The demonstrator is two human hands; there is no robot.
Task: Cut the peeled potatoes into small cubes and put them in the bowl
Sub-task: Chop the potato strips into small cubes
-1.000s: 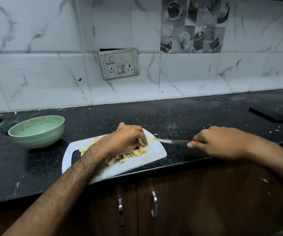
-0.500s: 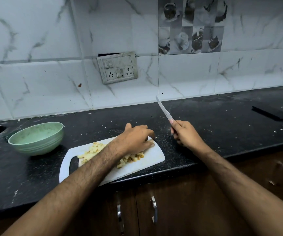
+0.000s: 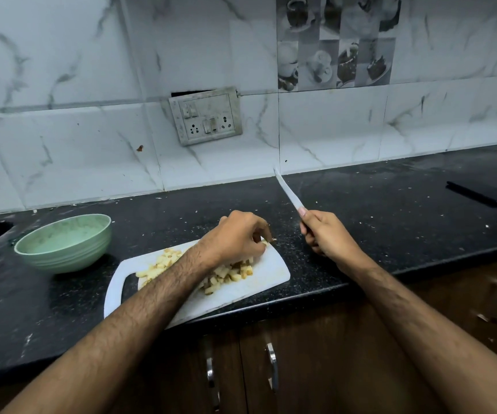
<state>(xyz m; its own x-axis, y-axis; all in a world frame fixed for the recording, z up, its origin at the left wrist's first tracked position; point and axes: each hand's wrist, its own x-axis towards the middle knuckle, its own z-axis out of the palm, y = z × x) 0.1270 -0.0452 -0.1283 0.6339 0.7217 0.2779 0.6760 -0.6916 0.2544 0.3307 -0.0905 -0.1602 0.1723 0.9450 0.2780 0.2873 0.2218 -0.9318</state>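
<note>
Gathering cubes w/ left hand (image 3: 235, 237), fingers curled down over the potato cubes (image 3: 229, 271) on the cutting board (image 3: 271, 276); can't tell if they pinch any. Right hand (image 3: 326, 233) wrapped tight round the knife (image 3: 289, 191), blade angled up, off the board. Bowl (image 3: 64, 243) sits left of the board, apart. Risks: board overhangs the counter edge, so pushing could tip it; cubes may scatter.

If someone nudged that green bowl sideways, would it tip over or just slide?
Probably slide. The bowl looks wide and low, sitting flat on the counter, so tipping seems unlikely. It appears to hold nothing and looks like light plastic, so a small push may move it easily. The polished-looking counter would likely offer little friction, though the scattered crumbs might snag it slightly.
</note>
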